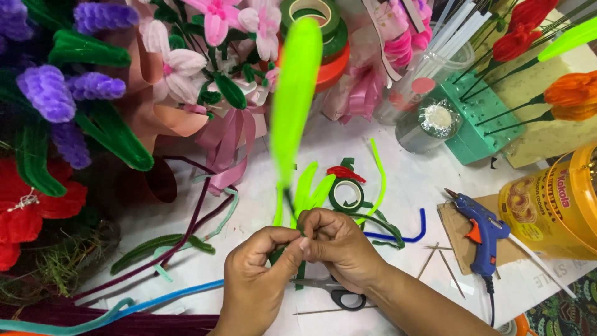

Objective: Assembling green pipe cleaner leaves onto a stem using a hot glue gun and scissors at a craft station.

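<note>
both hands meet at the lower middle of the view, fingertips pressed together. the left hand point(255, 280) and the right hand point(339, 246) pinch the base of a lime green pipe-cleaner leaf point(295, 93), which rises from the pinch toward twelve o'clock, tall, fuzzy and blurred. more lime green leaf loops point(311, 183) fan out just behind the fingers.

under the right wrist, at six o'clock from the pinch, lie grey-handled scissors point(336, 291) on the white table point(429, 180). at one o'clock from the hands sits a roll of dark green floral tape point(346, 194), with a blue pipe cleaner point(404, 235) at three o'clock. further out at three o'clock a blue glue gun point(482, 233) rests on a piece of cardboard point(453, 227), beside a yellow tub point(553, 205).

at nine to eleven o'clock stand purple pipe-cleaner flowers point(46, 93) and a red flower point(31, 208). pink flowers point(217, 15) and stacked tape rolls point(329, 37) sit at twelve o'clock. orange and red pipe-cleaner tulips point(569, 93) are stuck in a foam block point(547, 134) at two o'clock.
</note>
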